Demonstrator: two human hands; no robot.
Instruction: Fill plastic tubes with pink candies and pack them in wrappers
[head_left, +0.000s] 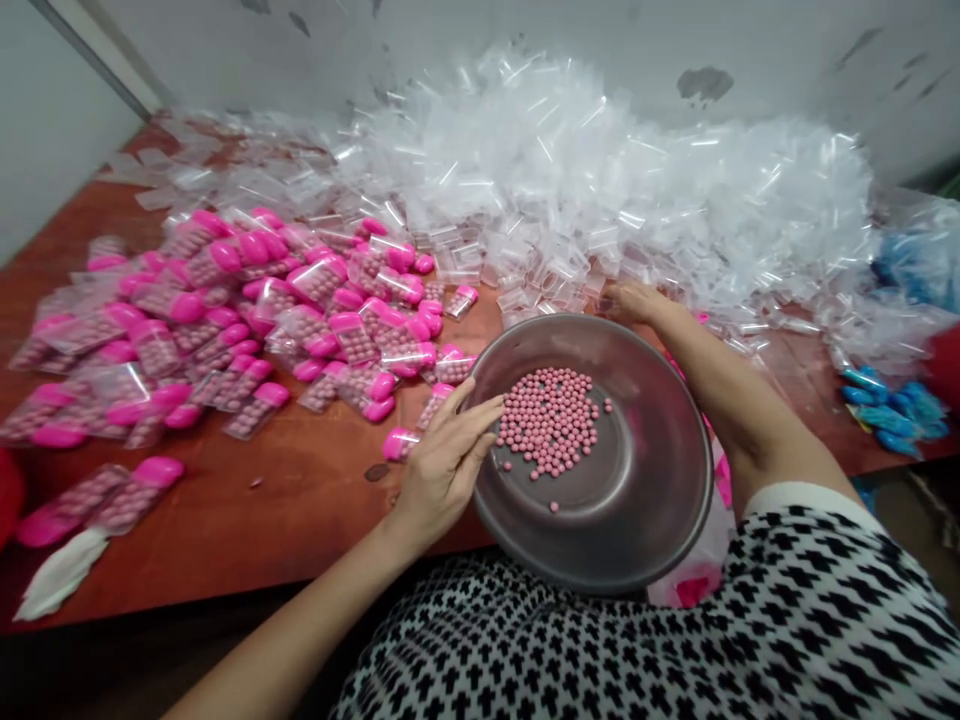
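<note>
1. One round grey bowl, in front of you at the table's near edge, between your forearms. Being round, it offers no long axis; its mouth faces up towards you.
2. Many pink beads, loose in the bowl, gathered in its left half. A few lie apart from the cluster. The gathering suggests a slight tilt to the left, though you cannot be sure.
3. One left hand, at the bowl's left rim, fingers nearly straight and reaching over it. Its fingertips are just beside the beads, which lie to their right. Whether the fingers grip the rim, you cannot tell.
4. One right hand, beyond the far rim, beside the nearest clear containers. Its fingers are partly hidden and blurred; you cannot tell whether they hold anything.
5. Key relation: your hands stand well apart, with the bowl between them. Your left is the nearer to the beads, your right to the containers.
6. Dozens of pink-capped packs filled with beads, heaped on the left of the red-brown table, pointing every way.
7. Several blue pieces, near the table's right end, well apart from your right hand.
8. One white scrap, at the near left edge.
</note>
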